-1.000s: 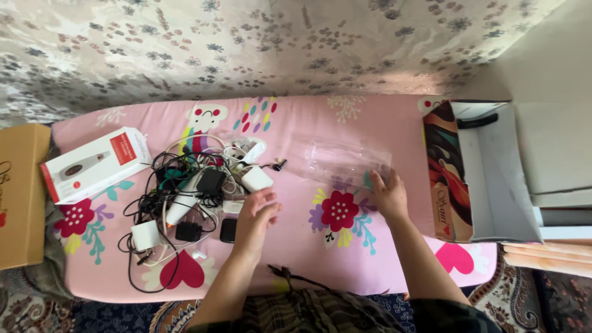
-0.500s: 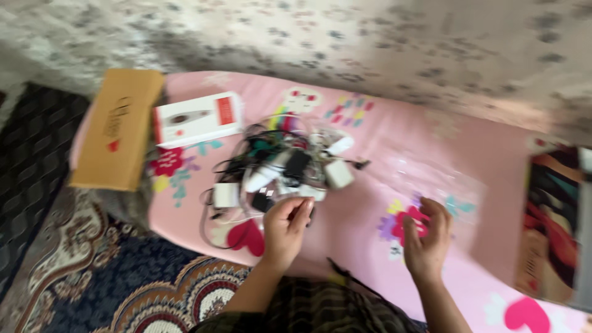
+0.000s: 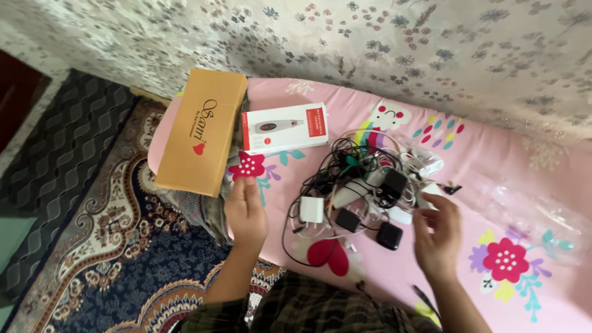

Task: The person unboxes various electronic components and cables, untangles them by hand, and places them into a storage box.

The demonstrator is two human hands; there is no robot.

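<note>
left hand (image 3: 246,213) spread, empty, near brown box (image 3: 201,131) | right hand (image 3: 436,234) spread beside chargers (image 3: 364,194)

bare forearms, no sleeves showing; dark plaid garment (image 3: 308,311) at the lap.

Visible inventory: two hands, left (image 3: 246,213) and right (image 3: 438,234); one brown cardboard box (image 3: 202,131); one white product box (image 3: 285,127); one tangled cable pile (image 3: 364,179); one clear plastic bag (image 3: 536,216); two black adapters (image 3: 390,235); one white charger (image 3: 311,209).
</note>
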